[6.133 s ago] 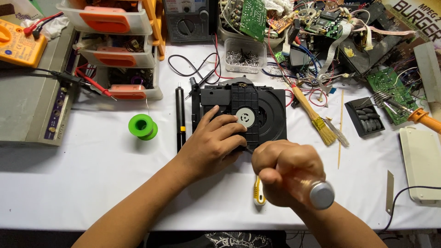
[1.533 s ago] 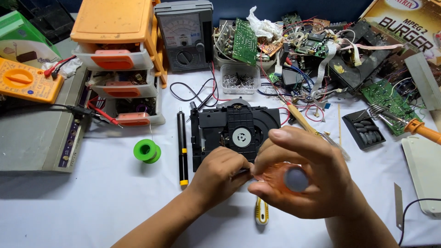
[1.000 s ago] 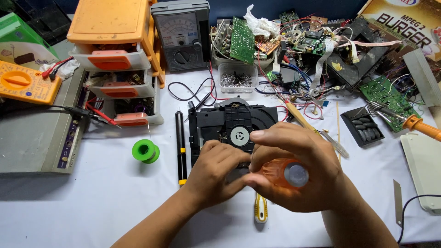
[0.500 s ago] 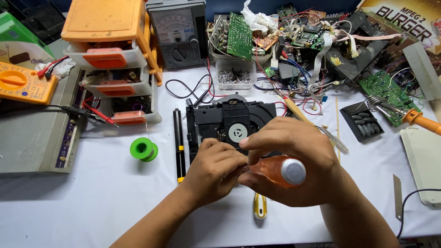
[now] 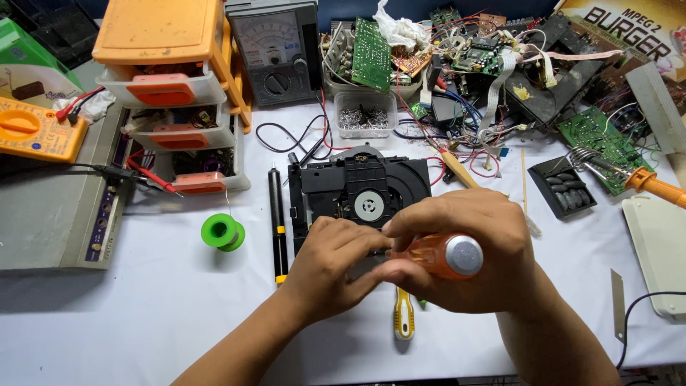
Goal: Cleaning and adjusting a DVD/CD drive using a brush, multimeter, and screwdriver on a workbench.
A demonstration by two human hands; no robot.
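Right hand (image 5: 471, 261) is gripping an orange-handled screwdriver (image 5: 436, 256) at table centre, left hand (image 5: 329, 264) curling around its hidden tip. At twelve o'clock, the black disc drive mechanism (image 5: 361, 189) is probably light and fragile, best held by its frame edges.

A white cloth-covered surface (image 5: 107, 322) fills the view under even, bright light, its far edge crowded against a dark blue backdrop (image 5: 400, 11). An orange and white drawer cabinet (image 5: 171, 86) stands at the left, beside a grey metal case (image 5: 50, 207).
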